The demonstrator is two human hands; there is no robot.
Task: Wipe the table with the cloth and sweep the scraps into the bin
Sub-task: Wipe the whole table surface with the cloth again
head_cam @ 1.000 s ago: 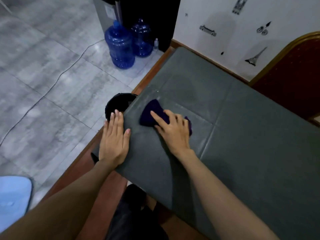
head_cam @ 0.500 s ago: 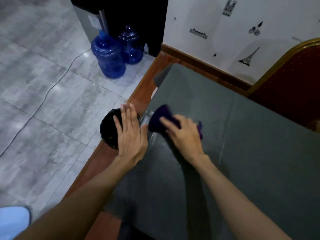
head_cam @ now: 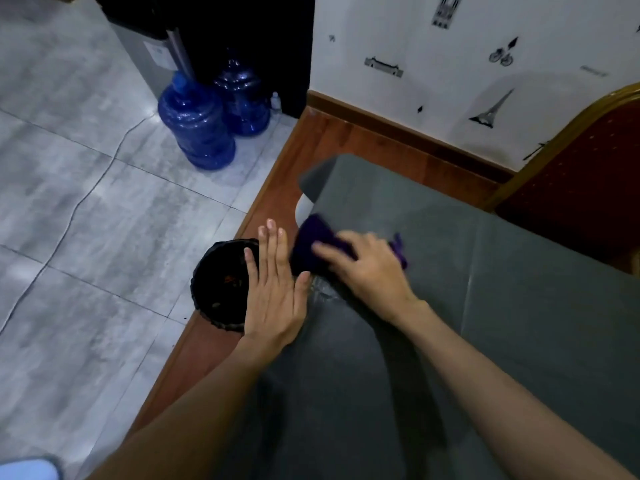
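Sweeping toward the bin (head_cam: 221, 282), a person's right hand (head_cam: 367, 268) presses a purple cloth (head_cam: 313, 247) flat, fingers spread over it, at the counter (head_cam: 485, 341) edge nearest the bin. The left hand (head_cam: 273, 289) stands open, fingers straight and together, at that same edge above the bin's rim, apparently as a guard. The bin sits on the floor just below the edge, some scraps visible inside. Scraps could likely miss the bin if the cloth pushes them off beyond the guard hand, since the bin's mouth spans only a short part of the edge. Blue bottles (head_cam: 197, 123) stand well beyond the bin; the counter surface away from the bin looks open for further strokes.
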